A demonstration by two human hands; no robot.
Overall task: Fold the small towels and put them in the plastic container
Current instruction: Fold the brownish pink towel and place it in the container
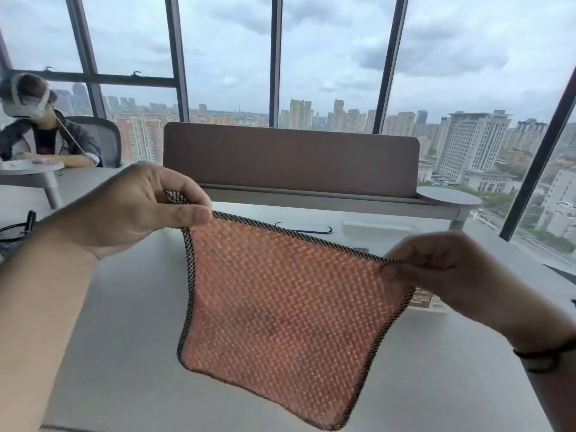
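A small orange waffle-weave towel (pixel 280 310) with a dark speckled border hangs unfolded in the air above the grey table (pixel 124 353). My left hand (pixel 137 204) pinches its upper left corner between thumb and fingers. My right hand (pixel 445 269) pinches the upper right corner, lower than the left, so the top edge slopes down to the right. The towel hides part of the table behind it. A clear plastic container (pixel 377 227) shows faintly on the table beyond the towel.
A brown divider screen (pixel 290 157) stands across the far side of the table. Another person (pixel 40 132) with a headset sits at the back left. A dark-edged cloth (pixel 15 232) lies at the left edge. A small brown label (pixel 422 299) peeks out beside my right hand.
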